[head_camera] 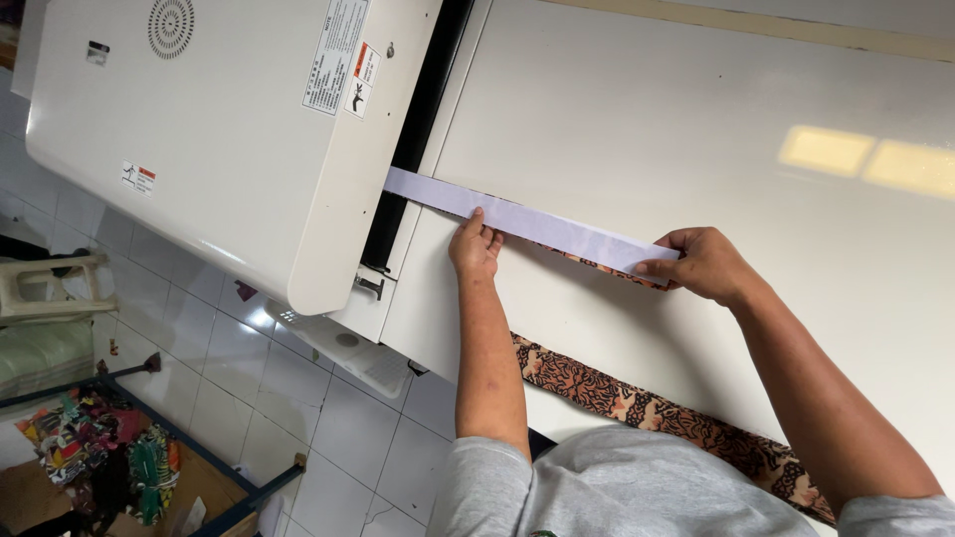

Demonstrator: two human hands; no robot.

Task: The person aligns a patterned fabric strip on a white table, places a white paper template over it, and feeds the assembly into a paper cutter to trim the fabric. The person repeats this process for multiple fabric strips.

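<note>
Pale lilac and thin, a long paper strip (527, 221) is laid flat across the white feed table (756, 249) of a machine, with one end already under the dark slot of the white machine housing (219, 129). Beneath the strip, a band of brown patterned fabric (607, 267) is glimpsed along its lower edge, and more of this fabric (657, 413) is draped over the near edge of the table.

The strip is pressed down near its middle by the left hand (475, 245), fingers curled onto its edge. Its free end is pinched by the right hand (702, 264), thumb on top; neither hand is closed around anything else.

The strip is judged light, limp and easily creased; the cloth under it is soft and may slide on the smooth table. A hold at the edges, with both layers kept flat together, seems best suited.

Farther out, a white tiled floor (249, 368) is seen, with a bin of mixed coloured cloth scraps (109, 447) at the lower left and a pale plastic stool (50, 288) beside it.
</note>
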